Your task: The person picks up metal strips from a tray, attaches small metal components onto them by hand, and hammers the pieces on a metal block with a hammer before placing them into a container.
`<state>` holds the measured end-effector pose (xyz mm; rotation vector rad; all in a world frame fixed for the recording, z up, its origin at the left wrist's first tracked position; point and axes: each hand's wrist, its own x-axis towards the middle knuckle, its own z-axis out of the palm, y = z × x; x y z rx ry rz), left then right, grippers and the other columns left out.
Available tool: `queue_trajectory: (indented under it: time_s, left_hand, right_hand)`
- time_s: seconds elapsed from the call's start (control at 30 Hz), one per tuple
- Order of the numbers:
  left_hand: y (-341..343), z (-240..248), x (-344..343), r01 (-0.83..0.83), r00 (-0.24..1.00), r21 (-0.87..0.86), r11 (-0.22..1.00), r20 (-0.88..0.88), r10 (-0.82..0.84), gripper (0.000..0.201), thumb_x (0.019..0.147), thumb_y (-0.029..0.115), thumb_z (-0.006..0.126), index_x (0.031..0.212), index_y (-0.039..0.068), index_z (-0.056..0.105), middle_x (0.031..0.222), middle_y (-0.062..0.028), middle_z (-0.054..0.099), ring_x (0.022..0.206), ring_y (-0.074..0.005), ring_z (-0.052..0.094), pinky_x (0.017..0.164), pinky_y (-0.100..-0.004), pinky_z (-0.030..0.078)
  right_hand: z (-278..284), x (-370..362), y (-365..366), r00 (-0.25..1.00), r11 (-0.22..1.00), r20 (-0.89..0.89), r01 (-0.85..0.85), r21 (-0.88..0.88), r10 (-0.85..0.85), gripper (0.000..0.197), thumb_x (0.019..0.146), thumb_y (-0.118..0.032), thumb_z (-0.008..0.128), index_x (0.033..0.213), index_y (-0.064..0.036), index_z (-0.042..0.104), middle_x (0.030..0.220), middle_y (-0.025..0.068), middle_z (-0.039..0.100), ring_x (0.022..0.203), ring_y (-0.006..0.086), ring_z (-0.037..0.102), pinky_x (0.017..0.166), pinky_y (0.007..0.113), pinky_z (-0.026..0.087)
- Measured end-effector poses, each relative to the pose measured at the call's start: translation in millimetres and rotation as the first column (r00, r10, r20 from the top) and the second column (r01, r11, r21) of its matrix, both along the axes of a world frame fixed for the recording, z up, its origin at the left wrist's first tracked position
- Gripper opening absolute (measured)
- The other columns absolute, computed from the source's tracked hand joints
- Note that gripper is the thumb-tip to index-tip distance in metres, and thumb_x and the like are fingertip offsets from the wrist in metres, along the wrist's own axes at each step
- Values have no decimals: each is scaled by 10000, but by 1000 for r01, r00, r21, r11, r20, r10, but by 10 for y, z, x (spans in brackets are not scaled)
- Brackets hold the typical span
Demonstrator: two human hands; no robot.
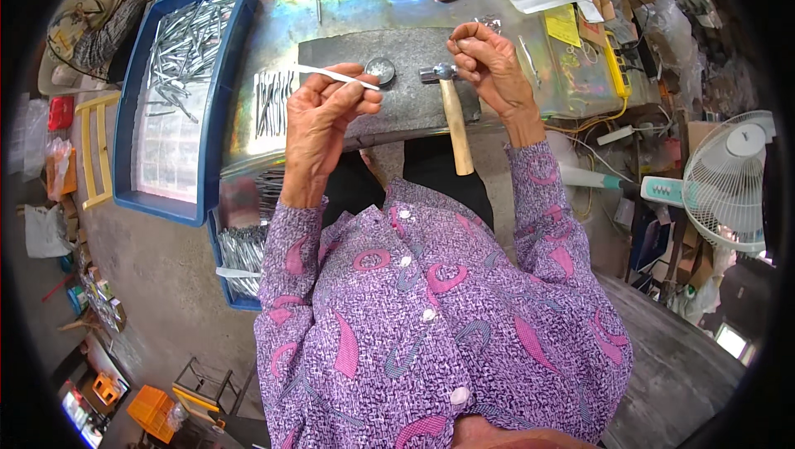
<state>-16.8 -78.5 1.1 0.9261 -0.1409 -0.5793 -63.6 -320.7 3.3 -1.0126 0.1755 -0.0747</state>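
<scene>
Over the near part of a dark grey slab, the left hand is raised on an upright forearm, its fingers curled inward and mostly closed, thumb pressed against them to pinch a slim silver strip. The strip sticks out past both sides of the grip, nearly level, with one end pointing right toward a small round container just beyond the fingertips. Well to the right of it, the right hand is lifted too, wrist straight above its purple sleeve, fingers bent and turned leftward, thumb close to the index tip; whether anything tiny sits between them I cannot tell. Just left of that hand is the head of a hammer, its wooden handle running down past the table edge. Left of the left hand, beyond some dark strips, stands a blue tray with many silver pieces
</scene>
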Motion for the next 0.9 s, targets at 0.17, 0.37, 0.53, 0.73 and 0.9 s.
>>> queue_trajectory:
  time_s: [0.17,0.37,0.53,0.73,0.9]
  left_hand:
    - [-62,-77,-52,-16,1000,-28,999,-14,16,200,849,44,577,1022,-52,548,941,-204,623,754,-196,647,631,-258,562]
    - [-66,-103,-87,-22,986,-126,992,-166,1,170,860,79,575,968,-51,555,877,-160,632,715,-176,647,622,-244,561]
    - [-46,-168,-92,-8,969,-177,984,-246,-36,181,869,102,569,968,-48,558,850,-133,632,707,-167,645,621,-245,563]
    - [-40,-188,-96,12,953,-220,975,-293,-78,167,878,125,562,958,-22,562,848,-114,632,709,-148,638,612,-236,557]
    - [-44,-191,-104,12,952,-211,978,-298,-76,159,881,141,560,957,1,561,844,-97,630,707,-131,634,602,-224,555]
  right_hand:
    - [127,-104,467,996,997,36,-79,5,79,118,842,-12,523,942,36,565,743,31,534,581,52,461,477,174,348]
    - [217,-199,819,998,948,30,-35,-315,46,108,824,-5,533,911,30,584,714,16,562,556,43,497,463,174,388]
    - [168,-216,914,999,927,31,-4,-376,17,118,827,-8,532,934,24,569,741,14,573,558,32,508,455,171,407]
    - [211,-237,943,999,907,43,6,-421,14,123,833,-8,535,951,24,551,755,15,570,559,30,507,452,170,405]
    - [225,-236,954,1000,894,21,-1,-447,11,123,836,-5,539,955,28,540,756,19,566,559,30,506,450,172,401]
